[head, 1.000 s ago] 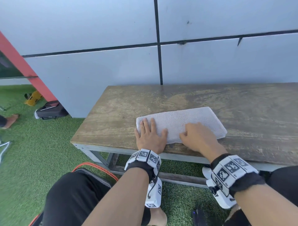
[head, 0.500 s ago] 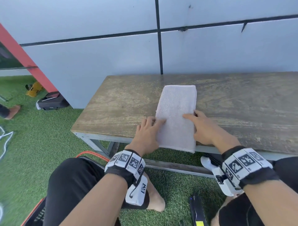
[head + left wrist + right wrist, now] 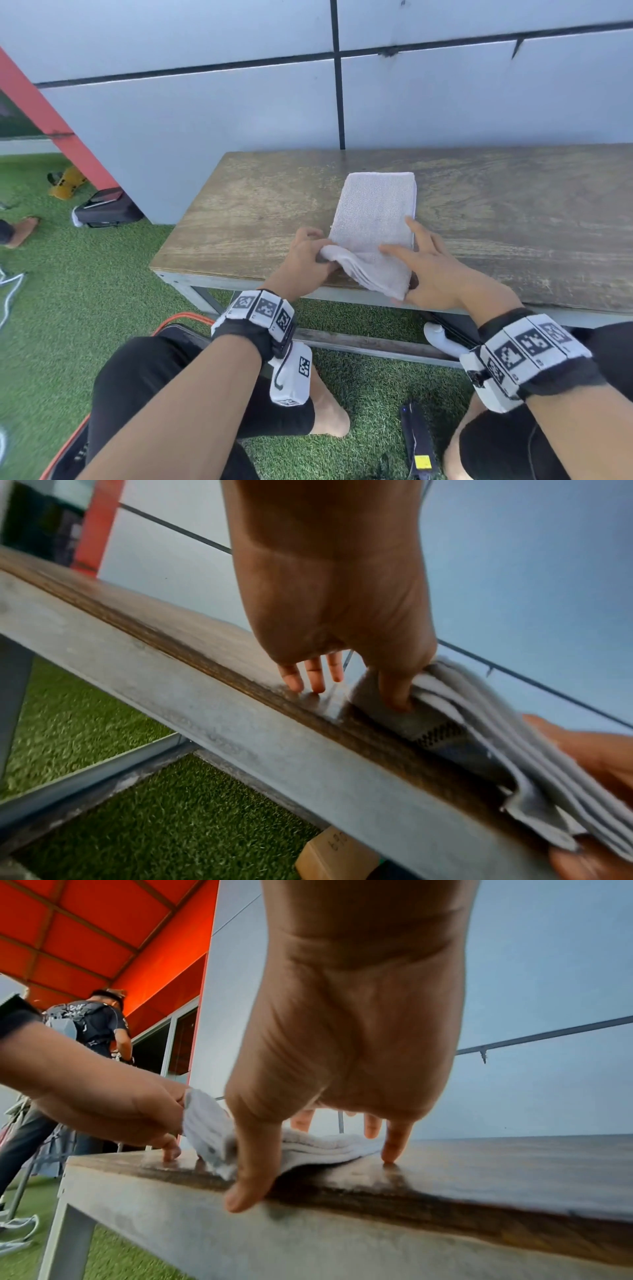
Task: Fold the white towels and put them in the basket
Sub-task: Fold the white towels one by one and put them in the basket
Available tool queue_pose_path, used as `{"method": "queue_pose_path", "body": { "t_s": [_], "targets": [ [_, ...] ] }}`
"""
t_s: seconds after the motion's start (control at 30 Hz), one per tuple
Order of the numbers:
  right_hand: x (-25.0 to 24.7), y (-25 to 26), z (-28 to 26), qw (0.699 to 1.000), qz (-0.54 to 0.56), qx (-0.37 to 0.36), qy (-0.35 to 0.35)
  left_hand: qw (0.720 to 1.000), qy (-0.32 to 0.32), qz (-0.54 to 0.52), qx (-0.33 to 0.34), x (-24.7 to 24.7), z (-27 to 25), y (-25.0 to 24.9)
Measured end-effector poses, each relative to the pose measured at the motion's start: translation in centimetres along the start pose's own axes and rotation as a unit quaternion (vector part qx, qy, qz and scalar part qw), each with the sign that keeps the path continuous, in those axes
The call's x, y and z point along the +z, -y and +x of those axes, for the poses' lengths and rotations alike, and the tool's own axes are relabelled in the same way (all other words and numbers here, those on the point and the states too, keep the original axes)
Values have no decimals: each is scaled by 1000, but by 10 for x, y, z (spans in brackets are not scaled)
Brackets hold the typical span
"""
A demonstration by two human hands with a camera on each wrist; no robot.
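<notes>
A white towel (image 3: pixel 376 212), folded into a long strip, lies on the wooden bench (image 3: pixel 513 222) and runs away from me. Its near end is raised off the wood at the front edge. My left hand (image 3: pixel 315 250) pinches the near left corner between thumb and forefinger; in the left wrist view the thumb digs into the towel's (image 3: pixel 462 696) layers while the other fingers (image 3: pixel 316 674) touch the bench. My right hand (image 3: pixel 421 270) has its thumb under the near right corner and straight fingers across the top. The right wrist view shows that thumb (image 3: pixel 253 1172) beside the towel (image 3: pixel 318 1144).
A grey wall stands close behind the bench. Down at my left knee sits a black container with an orange rim (image 3: pixel 181 320). On the grass lie a black device (image 3: pixel 416 438), a black case (image 3: pixel 106 209) and a white object (image 3: pixel 442 339) under the bench. Another person (image 3: pixel 92 1020) stands to the left.
The towel was turned from crosswise to lengthwise. Both hands then went from lying flat beside it to gripping its near corners, and the near end has come up off the bench.
</notes>
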State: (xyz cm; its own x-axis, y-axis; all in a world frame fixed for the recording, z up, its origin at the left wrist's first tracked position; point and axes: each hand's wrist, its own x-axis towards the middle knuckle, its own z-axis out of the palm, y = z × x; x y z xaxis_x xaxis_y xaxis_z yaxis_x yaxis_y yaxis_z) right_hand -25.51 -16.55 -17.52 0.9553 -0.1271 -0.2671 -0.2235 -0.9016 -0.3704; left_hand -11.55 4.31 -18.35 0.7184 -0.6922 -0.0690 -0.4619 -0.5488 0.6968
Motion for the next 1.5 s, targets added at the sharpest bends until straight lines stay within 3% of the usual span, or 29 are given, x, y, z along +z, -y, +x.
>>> {"method": "queue_pose_path", "body": {
  "t_s": [0.17, 0.3, 0.5, 0.6, 0.73, 0.9, 1.17, 1.5],
  "targets": [
    [-3, 4, 1, 999, -3, -33, 23, 985, -85, -150, -11, -3, -4, -14],
    [-2, 20, 3, 991, 72, -100, -59, 968, -153, -197, 3, -5, -16, -16],
    [-2, 35, 10, 975, 188, -63, -101, 958, -243, -154, 16, -8, -19, -6],
    [5, 37, 18, 970, 224, -54, -75, 968, -230, -94, -38, -5, -15, 4],
    [9, 40, 27, 961, 258, -24, -101, 968, -225, -33, -103, -4, -4, 4],
    [6, 40, 44, 940, 283, 6, -189, 957, -272, -11, -102, -11, 17, 0],
    [12, 30, 77, 963, 200, 76, -164, 954, -218, 145, -144, -1, 43, 26],
    [14, 29, 89, 962, 165, 125, -179, 951, -167, 174, -195, -9, 64, 25]
  ]
}}
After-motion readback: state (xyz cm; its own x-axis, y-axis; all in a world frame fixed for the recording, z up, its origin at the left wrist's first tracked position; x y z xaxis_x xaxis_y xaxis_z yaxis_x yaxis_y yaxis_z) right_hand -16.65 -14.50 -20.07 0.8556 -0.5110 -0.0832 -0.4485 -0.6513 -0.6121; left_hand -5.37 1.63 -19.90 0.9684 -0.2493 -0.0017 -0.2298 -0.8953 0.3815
